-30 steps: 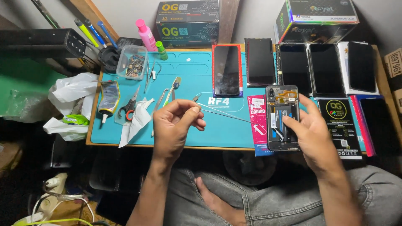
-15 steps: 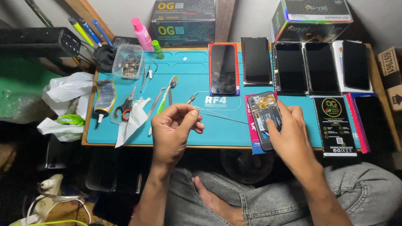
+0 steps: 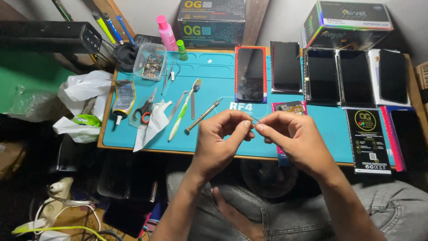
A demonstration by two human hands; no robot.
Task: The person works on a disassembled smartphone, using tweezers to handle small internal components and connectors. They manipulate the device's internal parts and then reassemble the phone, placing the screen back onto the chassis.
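My left hand (image 3: 220,139) and my right hand (image 3: 296,136) meet fingertip to fingertip above the front of the blue work mat (image 3: 214,89). Between the pinched thumbs and forefingers is a thin wire (image 3: 253,119), of which only a short piece shows. Just behind my right hand an opened phone (image 3: 290,107) lies on the mat with its insides up, partly hidden by my fingers. My knees and grey trousers are below the table edge.
Several dark phone screens (image 3: 322,76) lie in a row at the back right, with boxes (image 3: 211,22) behind. On the mat's left are a toothbrush (image 3: 183,110), a metal tool (image 3: 203,117), scissors (image 3: 145,107), a glue tube (image 3: 123,98) and a parts tub (image 3: 150,61). A black packet (image 3: 369,142) lies at right.
My right hand has let go of the opened phone, which now lies on the mat, and has moved left to join my left hand on the wire.
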